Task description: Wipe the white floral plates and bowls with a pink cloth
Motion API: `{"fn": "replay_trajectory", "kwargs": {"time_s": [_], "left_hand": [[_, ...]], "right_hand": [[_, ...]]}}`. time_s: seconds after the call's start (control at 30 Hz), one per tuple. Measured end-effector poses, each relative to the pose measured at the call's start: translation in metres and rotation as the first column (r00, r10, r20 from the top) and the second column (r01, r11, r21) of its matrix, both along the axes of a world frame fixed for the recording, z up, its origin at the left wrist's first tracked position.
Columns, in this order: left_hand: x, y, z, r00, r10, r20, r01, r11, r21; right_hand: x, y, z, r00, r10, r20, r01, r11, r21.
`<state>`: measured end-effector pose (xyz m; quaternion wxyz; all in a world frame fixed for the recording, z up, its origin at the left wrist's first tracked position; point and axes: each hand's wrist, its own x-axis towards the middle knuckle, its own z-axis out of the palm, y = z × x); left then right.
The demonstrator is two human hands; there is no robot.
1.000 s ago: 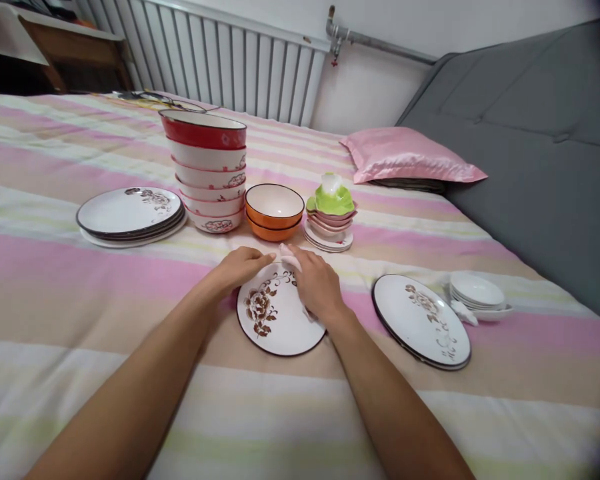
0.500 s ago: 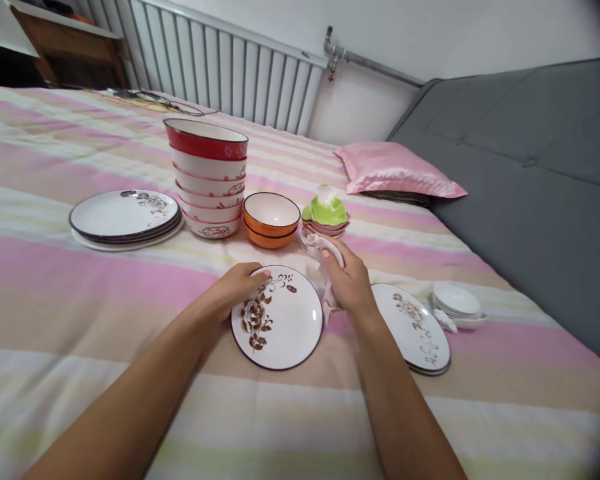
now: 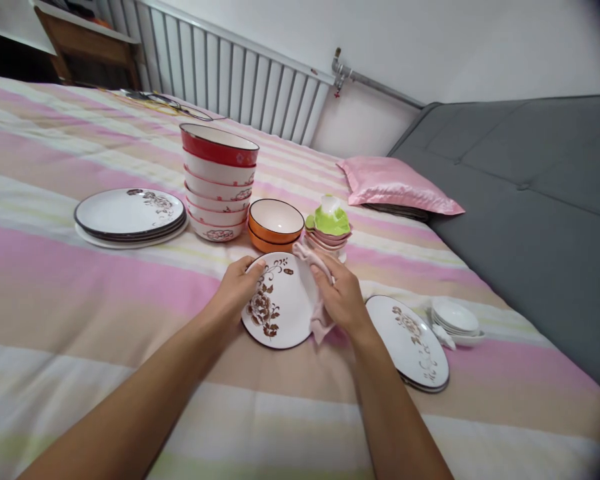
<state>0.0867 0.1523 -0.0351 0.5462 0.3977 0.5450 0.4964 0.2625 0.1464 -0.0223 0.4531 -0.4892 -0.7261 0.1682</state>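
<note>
A white plate [image 3: 287,313] with a dark rim and brown flowers is tilted up toward me above the bedspread. My left hand [image 3: 237,287] grips its left edge, thumb on the face and fingers behind. In my right hand [image 3: 341,293] is a pale pink cloth [image 3: 321,321], bunched against the plate's right edge and partly covering it. Right behind the plate stand two stacked orange bowls [image 3: 276,223]. To the right of my right forearm lies a short stack of similar flowered plates [image 3: 405,340].
Behind stands a tall stack of red and white bowls [image 3: 219,180], left of it a stack of larger plates [image 3: 125,212]. Green and pink leaf-shaped dishes [image 3: 331,223] and small white dishes [image 3: 455,317] sit to the right. Beyond are a pink pillow [image 3: 400,185] and a grey headboard [image 3: 530,173].
The plate has risen slightly and tilted. My right hand has brought the cloth left, from beside the plate onto its right edge. The camera view has shifted a little.
</note>
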Motion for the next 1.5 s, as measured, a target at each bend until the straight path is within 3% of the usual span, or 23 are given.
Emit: {"fn": "replay_trajectory", "kwargs": {"time_s": [0.1,0.27,0.33,0.4,0.57,0.77,0.87,1.03,1.13,1.27,1.5], "left_hand": [[0.000,0.001,-0.003,1.000,0.001,-0.011,0.000,1.000,0.016],[-0.001,0.001,-0.004,0.994,0.003,-0.112,0.001,0.999,0.032],[-0.001,0.001,-0.003,0.987,0.011,-0.159,-0.004,0.999,0.048],[-0.001,0.001,-0.003,0.981,0.016,-0.196,-0.004,0.998,0.060],[-0.001,0.002,-0.004,0.977,0.024,-0.213,-0.004,0.995,0.096],[-0.003,0.004,-0.010,0.967,0.025,-0.255,0.012,0.990,0.142],[-0.003,0.005,-0.011,0.952,0.029,-0.305,0.023,0.986,0.165],[-0.004,0.006,-0.009,0.922,0.031,-0.387,0.061,0.972,0.225],[-0.004,0.006,-0.008,0.921,0.027,-0.389,0.077,0.965,0.250],[-0.004,0.007,-0.009,0.916,0.026,-0.401,0.104,0.948,0.300],[-0.003,0.007,-0.010,0.942,-0.019,-0.336,0.137,0.934,0.331]], "right_hand": [[0.000,0.001,-0.003,0.997,-0.026,0.075,0.029,0.999,-0.026],[0.003,0.000,0.000,0.948,-0.290,0.131,0.303,0.949,-0.087],[0.003,-0.001,0.002,0.928,-0.345,0.140,0.358,0.930,-0.083],[0.002,-0.003,0.002,0.934,-0.322,0.154,0.334,0.941,-0.061],[-0.006,-0.004,-0.005,0.947,-0.110,0.303,0.143,0.986,-0.090],[-0.011,-0.005,-0.013,0.925,-0.047,0.376,0.092,0.990,-0.102],[-0.012,-0.005,-0.014,0.926,-0.078,0.368,0.123,0.988,-0.098],[-0.014,-0.004,-0.017,0.859,-0.302,0.414,0.343,0.939,-0.028],[-0.015,-0.003,-0.018,0.823,-0.373,0.428,0.411,0.912,0.005],[-0.017,-0.002,-0.020,0.853,-0.360,0.378,0.381,0.924,0.019],[-0.019,-0.003,-0.024,0.952,-0.226,0.205,0.215,0.974,0.074]]}}
